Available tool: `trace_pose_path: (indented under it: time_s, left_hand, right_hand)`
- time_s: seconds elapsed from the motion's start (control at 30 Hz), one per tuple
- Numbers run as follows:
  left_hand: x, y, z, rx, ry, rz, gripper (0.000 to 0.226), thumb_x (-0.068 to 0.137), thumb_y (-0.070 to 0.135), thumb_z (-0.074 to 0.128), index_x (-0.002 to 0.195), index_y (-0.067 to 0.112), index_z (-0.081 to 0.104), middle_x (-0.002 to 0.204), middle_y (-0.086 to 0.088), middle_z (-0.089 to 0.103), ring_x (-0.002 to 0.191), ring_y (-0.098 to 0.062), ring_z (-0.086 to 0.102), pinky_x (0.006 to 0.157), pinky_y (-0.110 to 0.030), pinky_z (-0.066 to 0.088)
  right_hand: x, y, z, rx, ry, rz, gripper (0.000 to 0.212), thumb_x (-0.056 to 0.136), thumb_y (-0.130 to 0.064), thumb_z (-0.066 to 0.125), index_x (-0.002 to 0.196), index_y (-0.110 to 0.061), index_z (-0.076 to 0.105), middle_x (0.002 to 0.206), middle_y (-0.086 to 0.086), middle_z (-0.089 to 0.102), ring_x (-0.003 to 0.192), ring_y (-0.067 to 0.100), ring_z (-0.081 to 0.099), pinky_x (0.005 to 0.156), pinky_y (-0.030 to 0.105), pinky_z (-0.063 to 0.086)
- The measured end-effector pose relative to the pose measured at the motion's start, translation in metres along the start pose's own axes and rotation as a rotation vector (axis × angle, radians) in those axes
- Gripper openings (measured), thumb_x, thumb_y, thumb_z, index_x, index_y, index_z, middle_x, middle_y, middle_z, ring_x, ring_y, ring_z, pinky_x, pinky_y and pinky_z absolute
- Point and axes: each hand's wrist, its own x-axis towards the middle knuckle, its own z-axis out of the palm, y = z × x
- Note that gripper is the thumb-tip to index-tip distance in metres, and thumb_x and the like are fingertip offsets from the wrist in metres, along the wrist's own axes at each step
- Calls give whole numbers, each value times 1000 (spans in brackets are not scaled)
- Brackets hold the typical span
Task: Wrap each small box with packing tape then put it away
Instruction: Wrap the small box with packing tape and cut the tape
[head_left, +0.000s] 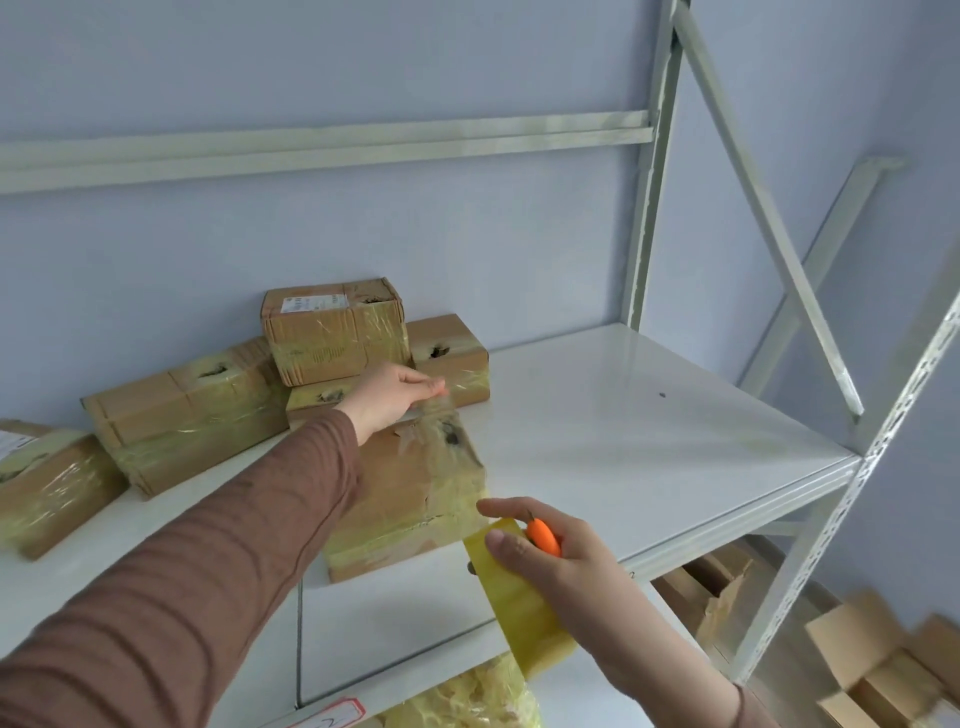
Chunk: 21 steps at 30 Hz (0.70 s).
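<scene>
Head view: left hand (387, 392) pinching tape (441, 410) (right hand (540, 545) gripping roll (519, 597)).

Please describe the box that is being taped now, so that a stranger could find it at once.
On the white shelf, look at its front edge, between the two hands. The box lies there alone, nearest the camera, apart from the pile by the wall. Only it has a tape strip running down from it.

Pale blue-grey wall (363, 67) behind, evenly lit by soft daylight. White metal shelving rack (649, 208) against it, with perforated uprights and crossed diagonal braces (779, 244) at the right end. Glossy white shelf board (649, 415) catching a faint sheen. Open cardboard cartons (872, 670) low on the floor at right.
</scene>
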Motion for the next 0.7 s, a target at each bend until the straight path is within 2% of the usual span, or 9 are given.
trace_pose_path:
  time_s: [0.2,0.33,0.43,0.5,0.57,0.63,0.7]
  left_hand:
    - [10,-16,9,57,23,-26,22,93,49,69,98,32,82,119,4,74,111,-16,65,86,-28,48]
    - [15,-19,12,151,13,-48,26,94,49,69,103,30,82,126,-1,72,110,-16,66,96,-32,48]
    - [18,-20,13,104,-8,-94,27,92,47,72,106,26,81,126,4,72,111,-14,65,96,-29,47]
    - [20,-19,12,94,-21,-139,25,91,46,73,94,21,78,112,8,70,104,-14,64,89,-30,49]
    - [25,-19,13,200,-24,-168,32,93,43,70,80,15,61,91,-2,62,85,-19,60,74,-30,44]
    - [27,-18,15,300,10,-199,27,95,33,67,78,19,51,86,-7,51,73,-20,49,65,-31,34]
    - [27,-20,19,279,80,-217,18,94,24,69,89,18,52,90,-4,54,71,-21,50,61,-31,35]
  right_hand:
    - [8,3,2,1,30,23,15,96,-45,68,109,-52,70,109,17,73,104,39,68,98,56,53]
    - [13,5,2,-3,40,30,15,96,-45,68,109,-51,70,110,19,72,105,42,67,98,58,52]
    - [16,10,2,-2,44,39,15,96,-44,69,109,-50,71,109,19,72,105,42,68,98,60,52]
    - [17,15,3,4,43,45,16,95,-44,69,110,-50,71,109,17,73,105,39,69,97,60,53]
    - [17,17,2,3,43,51,17,95,-45,69,112,-50,70,109,14,73,105,37,70,97,58,54]
    - [17,18,2,-2,42,54,18,95,-46,68,112,-51,70,109,11,74,104,35,71,97,57,54]
    - [17,19,2,-9,43,55,18,96,-45,68,112,-52,70,110,8,74,103,31,71,97,55,55]
